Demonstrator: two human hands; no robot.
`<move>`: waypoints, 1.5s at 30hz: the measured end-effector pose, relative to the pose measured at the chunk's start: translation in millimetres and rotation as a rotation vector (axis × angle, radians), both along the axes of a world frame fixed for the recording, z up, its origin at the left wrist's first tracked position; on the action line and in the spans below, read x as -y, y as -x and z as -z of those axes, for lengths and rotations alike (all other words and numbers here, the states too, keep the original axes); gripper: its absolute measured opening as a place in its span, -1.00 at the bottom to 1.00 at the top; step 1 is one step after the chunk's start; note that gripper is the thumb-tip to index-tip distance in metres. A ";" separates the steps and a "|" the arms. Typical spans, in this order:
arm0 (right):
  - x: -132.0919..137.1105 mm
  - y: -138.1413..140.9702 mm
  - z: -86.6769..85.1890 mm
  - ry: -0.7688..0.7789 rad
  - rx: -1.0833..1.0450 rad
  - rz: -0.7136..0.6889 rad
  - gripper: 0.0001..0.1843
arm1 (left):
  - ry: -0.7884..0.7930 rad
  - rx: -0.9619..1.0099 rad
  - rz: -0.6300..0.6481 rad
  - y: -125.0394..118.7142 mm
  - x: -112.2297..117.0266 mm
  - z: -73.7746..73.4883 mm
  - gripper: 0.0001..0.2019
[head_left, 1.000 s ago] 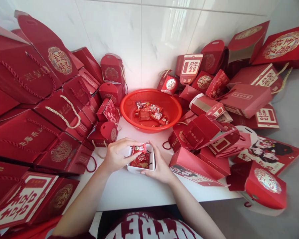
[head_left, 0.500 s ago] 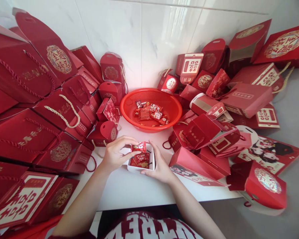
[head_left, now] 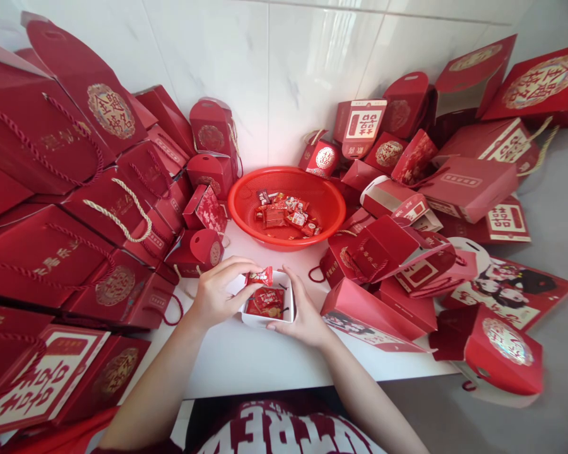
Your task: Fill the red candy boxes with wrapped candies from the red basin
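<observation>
While the left hand (head_left: pixel 223 295) is being held at the box's left side: a small glossy red wrapped sweet (head_left: pixel 260 276) is being pinched between thumb and fingers, which are being held nearly together, parted only by the sweet.
Right hand (head_left: pixel 307 315): a small open-topped white card box (head_left: pixel 265 320) is being gripped, the fingers being curved round its right side and the thumb being laid along its near side.
Sweet: it is being held above the far left part of the box's mouth, slightly tilted; whether the rim is being touched cannot be told.
Box: red printed wrapped packets (head_left: pixel 267 299) are being held inside it, below the sweet.
Basin: a loose heap of small wrapped sweets (head_left: pixel 284 217) is being held in a round bright-red perforated plastic basin (head_left: pixel 243 205), beyond both hands.
Tabletop: the basin is being carried by a smooth white tabletop (head_left: pixel 250 369), near a pale marbled tile wall (head_left: pixel 218 50).
Left side: dark-red card boxes with rope handles (head_left: pixel 47 252) are being stacked closely together.
Right side: red card boxes with gold and white prints (head_left: pixel 473 189) are being heaped at mixed angles.
</observation>
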State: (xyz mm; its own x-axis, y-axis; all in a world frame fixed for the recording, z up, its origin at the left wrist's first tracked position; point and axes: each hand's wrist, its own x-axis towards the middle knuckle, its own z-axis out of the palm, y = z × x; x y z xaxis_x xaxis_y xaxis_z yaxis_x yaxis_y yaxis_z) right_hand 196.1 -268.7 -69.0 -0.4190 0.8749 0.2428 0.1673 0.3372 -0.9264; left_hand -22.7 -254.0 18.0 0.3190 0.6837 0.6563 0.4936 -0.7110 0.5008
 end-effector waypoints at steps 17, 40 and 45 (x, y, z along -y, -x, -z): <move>-0.7 -0.4 5.2 -0.031 0.013 0.007 0.27 | 0.326 -0.388 0.252 3.0 3.0 -13.8 -0.57; 27.5 7.7 14.4 0.243 -0.140 0.158 0.19 | 0.645 0.806 -0.169 -3.7 43.1 80.7 -0.31; 35.0 9.9 6.1 0.051 -0.245 0.208 0.24 | 0.559 0.777 -0.128 -0.3 47.3 79.1 -0.31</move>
State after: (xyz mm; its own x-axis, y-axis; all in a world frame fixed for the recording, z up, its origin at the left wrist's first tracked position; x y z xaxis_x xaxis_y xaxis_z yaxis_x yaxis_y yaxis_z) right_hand 186.1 -303.6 -75.1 -0.1645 0.9492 0.2681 -0.0018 0.2715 -0.9624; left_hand -22.4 -301.3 -61.1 -0.1661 0.9607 0.2222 -0.0610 -0.2349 0.9701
